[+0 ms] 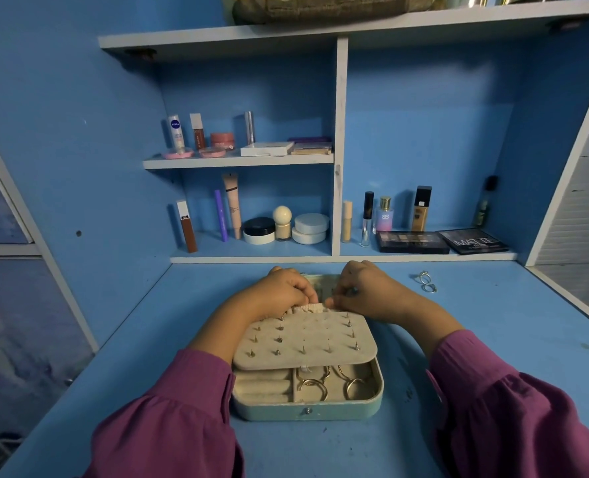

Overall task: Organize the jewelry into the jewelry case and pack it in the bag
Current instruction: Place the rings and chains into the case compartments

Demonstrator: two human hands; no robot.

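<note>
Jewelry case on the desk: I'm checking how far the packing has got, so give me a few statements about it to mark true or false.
1. The jewelry case lies open. True.
2. Two rings lie on the desk right of the case. True.
3. The earring panel holds no earrings. False: many studs are stuck in it.
4. Both hands work at the panel's far edge. True: left hand, right hand.
5. The case's front compartments are bare. False: gold rings lie there.

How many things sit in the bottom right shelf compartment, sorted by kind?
Upright bottles and tubes: 5
Flat eyeshadow palettes: 2
Total: 7
</note>
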